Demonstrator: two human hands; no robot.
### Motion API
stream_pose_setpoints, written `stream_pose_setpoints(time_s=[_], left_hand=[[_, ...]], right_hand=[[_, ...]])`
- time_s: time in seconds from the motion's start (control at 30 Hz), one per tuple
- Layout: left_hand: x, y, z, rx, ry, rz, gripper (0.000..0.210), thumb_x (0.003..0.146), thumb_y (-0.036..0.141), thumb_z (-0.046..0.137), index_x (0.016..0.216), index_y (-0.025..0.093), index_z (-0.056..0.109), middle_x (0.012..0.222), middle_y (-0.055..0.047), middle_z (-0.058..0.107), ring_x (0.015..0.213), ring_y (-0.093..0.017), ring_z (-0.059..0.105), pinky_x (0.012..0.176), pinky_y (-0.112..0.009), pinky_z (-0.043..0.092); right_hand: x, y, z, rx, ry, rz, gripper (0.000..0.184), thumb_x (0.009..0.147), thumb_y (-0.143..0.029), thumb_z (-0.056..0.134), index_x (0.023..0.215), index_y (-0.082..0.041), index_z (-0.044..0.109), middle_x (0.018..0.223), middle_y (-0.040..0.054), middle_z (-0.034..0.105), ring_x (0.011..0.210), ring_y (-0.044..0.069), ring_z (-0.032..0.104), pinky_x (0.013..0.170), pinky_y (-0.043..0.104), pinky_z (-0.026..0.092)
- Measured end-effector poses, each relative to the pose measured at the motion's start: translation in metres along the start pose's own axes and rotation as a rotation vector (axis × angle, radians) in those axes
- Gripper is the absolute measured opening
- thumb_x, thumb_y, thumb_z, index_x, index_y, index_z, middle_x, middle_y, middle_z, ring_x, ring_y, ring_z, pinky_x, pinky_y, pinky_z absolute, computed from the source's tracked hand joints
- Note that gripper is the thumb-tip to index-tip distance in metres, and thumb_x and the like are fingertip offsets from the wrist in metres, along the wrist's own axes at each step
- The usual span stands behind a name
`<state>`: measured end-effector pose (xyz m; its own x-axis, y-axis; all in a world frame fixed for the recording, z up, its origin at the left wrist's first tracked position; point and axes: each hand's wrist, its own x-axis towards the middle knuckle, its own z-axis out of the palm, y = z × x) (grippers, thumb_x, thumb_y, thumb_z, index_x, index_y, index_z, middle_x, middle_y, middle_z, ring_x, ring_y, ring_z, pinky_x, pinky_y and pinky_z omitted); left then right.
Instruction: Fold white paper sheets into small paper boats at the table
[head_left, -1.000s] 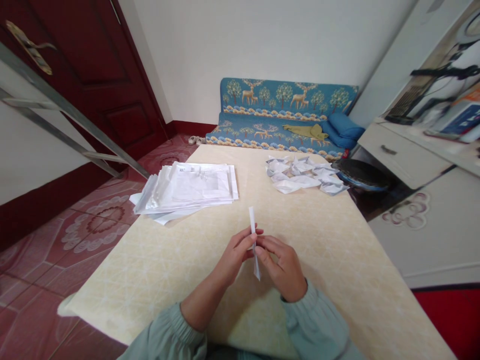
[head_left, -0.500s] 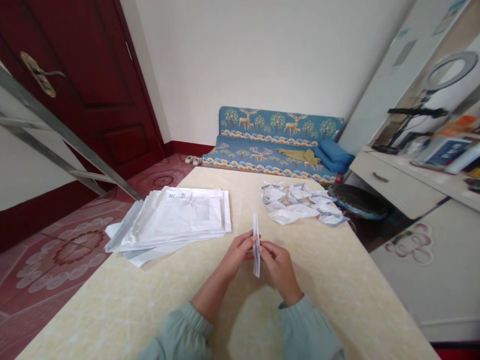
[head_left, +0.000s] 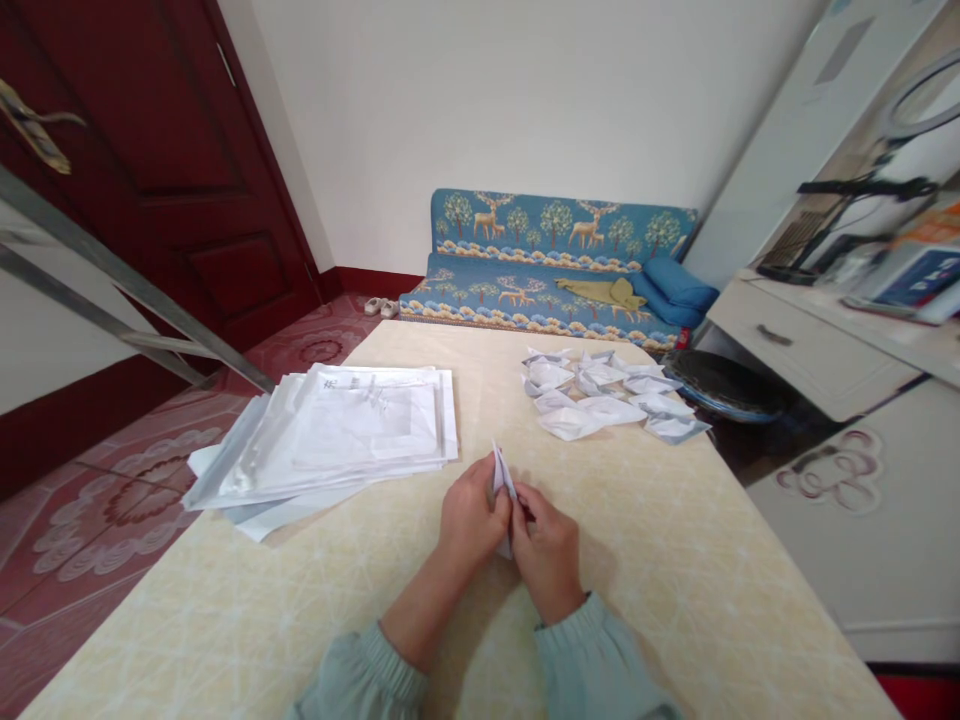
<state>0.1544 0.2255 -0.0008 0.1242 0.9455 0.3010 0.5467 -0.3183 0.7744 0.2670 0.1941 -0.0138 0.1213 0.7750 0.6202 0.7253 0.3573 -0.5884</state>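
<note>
Folded paper (head_left: 502,476) tilted, hands drawn closer around it

Compared with the earlier frame, paper has gone from a near-upright narrow strip to a piece leaning left, with a pointed upper end. Left hand (head_left: 472,512): clamped on paper, fingers curled along its far left side. Right hand (head_left: 547,548): pinching its right side, thumb near the left thumb. Paper position: between both hands, above the table (head_left: 645,570), near edge side. Beyond, to the left: stack of pale sheets (head_left: 367,430). Beyond, to the right: cluster of folded paper pieces (head_left: 589,416).
</note>
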Motion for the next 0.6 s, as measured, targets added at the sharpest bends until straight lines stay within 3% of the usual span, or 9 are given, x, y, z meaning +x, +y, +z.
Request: stream_pose_setpoints(time_s=[0.1, 0.27, 0.4, 0.5, 0.6], left_hand=[[0.001, 0.001, 0.001, 0.026, 0.02, 0.007, 0.051, 0.076, 0.013, 0.046, 0.128, 0.016, 0.048, 0.123, -0.01, 0.058, 0.111, -0.022, 0.056, 0.096, -0.036, 0.045], [0.007, 0.003, -0.008, 0.069, 0.019, -0.011, 0.069, 0.063, 0.0, 0.046, 0.131, 0.011, 0.044, 0.123, -0.013, 0.058, 0.113, -0.023, 0.055, 0.098, -0.034, 0.044], [0.005, 0.001, -0.013, 0.079, 0.071, -0.056, 0.059, 0.067, 0.01, 0.053, 0.126, 0.014, 0.049, 0.119, -0.012, 0.06, 0.108, -0.024, 0.058, 0.093, -0.036, 0.047], [-0.001, -0.002, -0.008, 0.054, 0.027, -0.088, 0.061, 0.067, 0.014, 0.057, 0.126, 0.012, 0.048, 0.114, -0.013, 0.062, 0.104, -0.026, 0.06, 0.092, -0.039, 0.047], [-0.006, -0.005, -0.002, -0.114, 0.016, -0.115, 0.07, 0.063, 0.004, 0.053, 0.131, 0.014, 0.042, 0.117, -0.011, 0.061, 0.101, -0.022, 0.062, 0.087, -0.034, 0.051]], right_hand=[[0.0, 0.0, 0.001, -0.017, 0.045, -0.052, 0.021, 0.085, -0.017, 0.048, 0.097, -0.016, 0.066, 0.085, 0.0057, 0.072, 0.068, 0.016, 0.068, 0.065, 0.024, 0.052], [0.001, 0.003, 0.0, -0.007, 0.087, -0.083, 0.017, 0.081, -0.014, 0.052, 0.09, -0.017, 0.066, 0.078, 0.0037, 0.071, 0.063, 0.014, 0.066, 0.061, 0.023, 0.052], [0.001, 0.004, 0.0, 0.027, 0.135, -0.037, 0.014, 0.079, -0.014, 0.054, 0.088, -0.018, 0.064, 0.072, 0.0025, 0.069, 0.059, 0.013, 0.063, 0.059, 0.023, 0.05], [0.0, 0.002, 0.0, 0.057, 0.117, -0.016, 0.013, 0.077, -0.014, 0.055, 0.087, -0.018, 0.063, 0.072, 0.0015, 0.067, 0.059, 0.013, 0.062, 0.059, 0.023, 0.049], [-0.001, -0.002, -0.001, 0.108, 0.023, 0.015, 0.02, 0.075, -0.013, 0.054, 0.092, -0.019, 0.062, 0.076, 0.0015, 0.066, 0.062, 0.013, 0.061, 0.06, 0.024, 0.049]])
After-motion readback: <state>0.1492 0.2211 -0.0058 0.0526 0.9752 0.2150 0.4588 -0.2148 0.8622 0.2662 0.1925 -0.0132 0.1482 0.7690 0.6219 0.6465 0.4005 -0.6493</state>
